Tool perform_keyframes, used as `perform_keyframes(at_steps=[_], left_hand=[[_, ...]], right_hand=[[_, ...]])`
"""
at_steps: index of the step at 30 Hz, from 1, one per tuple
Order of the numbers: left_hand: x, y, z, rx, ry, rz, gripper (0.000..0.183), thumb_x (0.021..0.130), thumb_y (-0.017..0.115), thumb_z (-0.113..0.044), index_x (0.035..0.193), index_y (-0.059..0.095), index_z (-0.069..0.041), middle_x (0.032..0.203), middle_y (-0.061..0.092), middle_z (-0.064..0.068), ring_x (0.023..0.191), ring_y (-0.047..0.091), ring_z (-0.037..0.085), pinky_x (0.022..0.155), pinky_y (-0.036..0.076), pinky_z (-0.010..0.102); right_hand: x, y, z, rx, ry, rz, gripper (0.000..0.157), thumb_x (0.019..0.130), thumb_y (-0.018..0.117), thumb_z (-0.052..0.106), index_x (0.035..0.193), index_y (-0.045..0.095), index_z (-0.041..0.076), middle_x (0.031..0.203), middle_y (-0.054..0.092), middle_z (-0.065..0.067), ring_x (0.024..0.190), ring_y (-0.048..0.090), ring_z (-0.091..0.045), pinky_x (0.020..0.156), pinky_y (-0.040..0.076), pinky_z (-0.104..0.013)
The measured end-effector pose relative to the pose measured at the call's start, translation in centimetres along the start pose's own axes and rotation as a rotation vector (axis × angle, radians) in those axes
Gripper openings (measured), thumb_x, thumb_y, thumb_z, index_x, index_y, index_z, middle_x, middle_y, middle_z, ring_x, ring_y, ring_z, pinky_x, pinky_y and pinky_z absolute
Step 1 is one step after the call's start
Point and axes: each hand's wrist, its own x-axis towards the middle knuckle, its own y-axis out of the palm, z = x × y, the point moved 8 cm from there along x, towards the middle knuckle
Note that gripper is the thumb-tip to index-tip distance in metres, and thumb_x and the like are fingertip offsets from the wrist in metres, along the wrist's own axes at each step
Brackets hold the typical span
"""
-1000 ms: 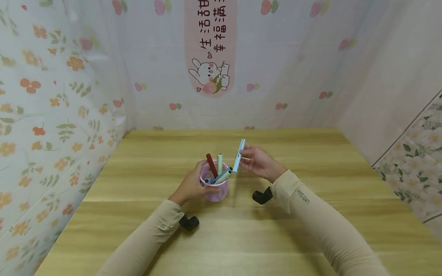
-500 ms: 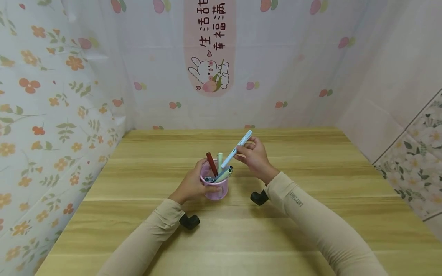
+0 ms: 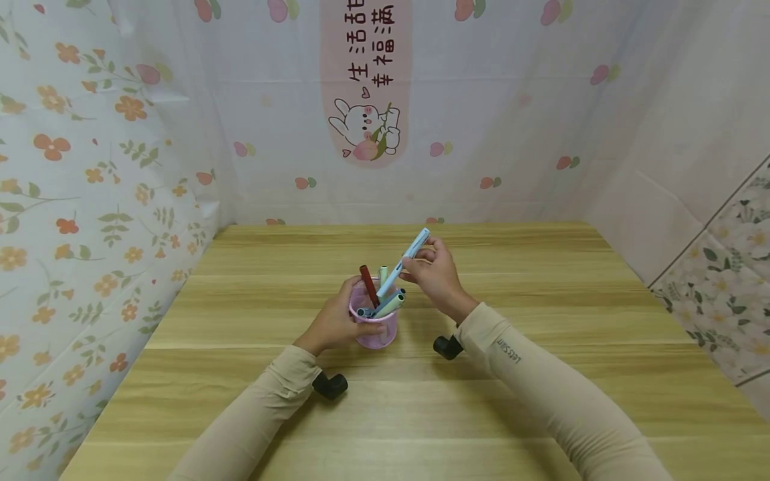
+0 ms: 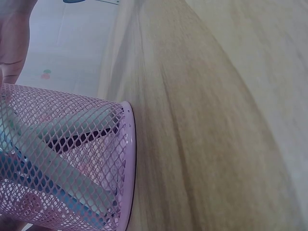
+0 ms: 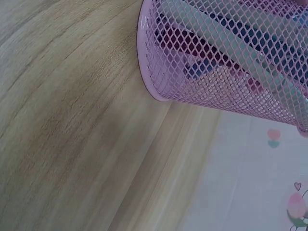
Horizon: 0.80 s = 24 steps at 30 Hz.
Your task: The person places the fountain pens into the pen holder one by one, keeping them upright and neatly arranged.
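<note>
A pink mesh pen holder (image 3: 375,337) stands upright on the wooden table, and my left hand (image 3: 337,321) grips it round its left side. Inside lean several pens, among them a dark red pen (image 3: 368,284), a pale green pen (image 3: 391,306) and a blue one. With thumb and fingers my right hand (image 3: 439,277) pinches a light blue pen (image 3: 404,262), tilted, its lower end over the holder's opening. Through the mesh (image 4: 72,159) in the left wrist view the pens show slanting; the right wrist view shows the holder's base (image 5: 154,57) on the table.
The wooden table (image 3: 240,401) reaches back to a patterned curtain (image 3: 271,120). A floral curtain (image 3: 108,220) borders the left side. A black wrist piece (image 3: 329,386) hangs under the left sleeve and another black piece (image 3: 448,347) under the right.
My right hand has moved left with the light blue pen, which has tilted more and come from beside the holder to over its opening. My left hand and the holder stay put.
</note>
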Motion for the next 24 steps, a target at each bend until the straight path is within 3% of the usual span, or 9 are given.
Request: perform_keyframes(at_steps=[5, 10, 18, 24], left_hand=[[0.0, 0.0, 0.0, 0.003, 0.005, 0.003, 0.1, 0.069, 0.09, -0.029, 0.147, 0.03, -0.01, 0.127, 0.057, 0.021, 0.112, 0.058, 0.034, 0.092, 0.047, 0.052], [0.0, 0.0, 0.0, -0.005, 0.007, 0.006, 0.1, 0.069, 0.09, -0.028, 0.146, 0.031, -0.009, 0.128, 0.057, 0.019, 0.113, 0.058, 0.033, 0.093, 0.047, 0.05], [0.0, 0.1, 0.1, -0.04, -0.002, 0.016, 0.1, 0.069, 0.09, -0.027, 0.148, 0.029, -0.011, 0.131, 0.055, 0.017, 0.113, 0.057, 0.031, 0.093, 0.047, 0.05], [-0.1, 0.1, 0.1, -0.052, -0.023, 0.014, 0.102, 0.069, 0.09, -0.027, 0.148, 0.028, -0.011, 0.129, 0.055, 0.015, 0.109, 0.058, 0.029, 0.091, 0.049, 0.048]], right_hand=[[0.0, 0.5, 0.0, -0.042, -0.001, 0.023, 0.045, 0.093, 0.056, -0.009, 0.131, 0.034, -0.001, 0.103, 0.053, -0.018, 0.086, 0.065, -0.019, 0.081, 0.055, -0.039], [-0.1, 1.0, -0.2, -0.1, 0.001, 0.068, 0.043, 0.093, 0.057, -0.009, 0.13, 0.037, -0.003, 0.103, 0.055, -0.02, 0.09, 0.065, -0.024, 0.081, 0.055, -0.039], [-0.6, 1.7, -0.2, -0.327, -0.029, 0.182, 0.045, 0.097, 0.059, 0.008, 0.138, 0.045, -0.002, 0.121, 0.059, -0.023, 0.105, 0.061, -0.03, 0.085, 0.054, -0.037], [-0.8, 2.2, -0.1, -0.383, -0.02, 0.212, 0.045, 0.099, 0.057, 0.014, 0.139, 0.044, 0.0, 0.126, 0.059, -0.023, 0.115, 0.057, -0.032, 0.093, 0.048, -0.041]])
